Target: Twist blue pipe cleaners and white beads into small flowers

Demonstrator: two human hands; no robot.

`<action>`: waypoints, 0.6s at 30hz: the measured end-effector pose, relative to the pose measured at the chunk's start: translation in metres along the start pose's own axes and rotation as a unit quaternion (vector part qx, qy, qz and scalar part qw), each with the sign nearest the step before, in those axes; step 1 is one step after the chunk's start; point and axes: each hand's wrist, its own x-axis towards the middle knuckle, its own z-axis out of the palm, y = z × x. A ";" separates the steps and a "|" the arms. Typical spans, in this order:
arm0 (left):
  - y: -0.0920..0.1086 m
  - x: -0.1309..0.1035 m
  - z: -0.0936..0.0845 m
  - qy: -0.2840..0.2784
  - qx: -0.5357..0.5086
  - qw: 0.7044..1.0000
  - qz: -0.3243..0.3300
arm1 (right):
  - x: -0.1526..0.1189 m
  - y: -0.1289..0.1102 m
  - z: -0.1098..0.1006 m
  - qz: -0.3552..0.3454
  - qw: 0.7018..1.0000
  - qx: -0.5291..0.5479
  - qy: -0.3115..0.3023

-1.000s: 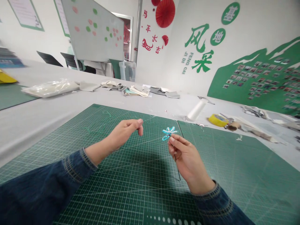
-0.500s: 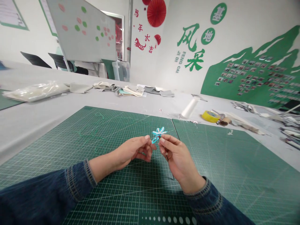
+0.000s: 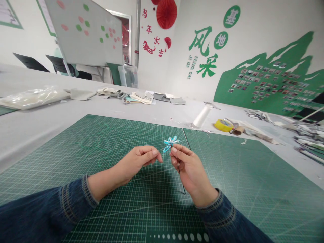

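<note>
A small light-blue flower with white-lined petals stands above the cutting mat, pinched by its base between the thumb and fingers of my right hand. A thin dark stem runs down from below that hand and ends in a small bend over the mat. My left hand is just left of the flower, apart from it, with thumb and index finger pressed together and the other fingers curled. Whatever may be between those fingertips is too small to make out.
Two green cutting mats lie side by side under my hands. Beyond them are a white thread cone, a yellow tape roll, fabric scraps and a plastic-wrapped bundle. Green thread lies on the left mat.
My left hand has drawn back left from the flower, its thumb and index finger closing together. My right hand still holds the flower. The view has shifted slightly.
</note>
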 end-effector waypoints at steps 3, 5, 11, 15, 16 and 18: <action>0.004 0.000 -0.007 0.018 0.107 0.989 0.104 | 0.001 0.000 -0.001 0.004 1.000 0.008 0.001; 0.006 0.001 -0.012 0.059 0.156 0.974 0.154 | 0.000 -0.001 -0.001 0.006 1.000 0.010 -0.001; 0.007 0.010 -0.017 0.065 0.026 0.987 0.146 | -0.005 -0.002 0.004 0.011 1.000 0.007 -0.018; 0.004 0.012 -0.012 -0.059 -0.119 0.989 0.068 | -0.007 -0.002 0.005 0.014 1.000 0.002 -0.025; 0.004 0.012 -0.011 -0.089 -0.152 0.983 0.049 | -0.006 -0.002 0.005 0.015 1.000 0.003 -0.023; 0.004 0.011 -0.010 -0.133 -0.221 0.966 0.018 | -0.006 -0.002 0.005 0.020 1.000 0.003 -0.017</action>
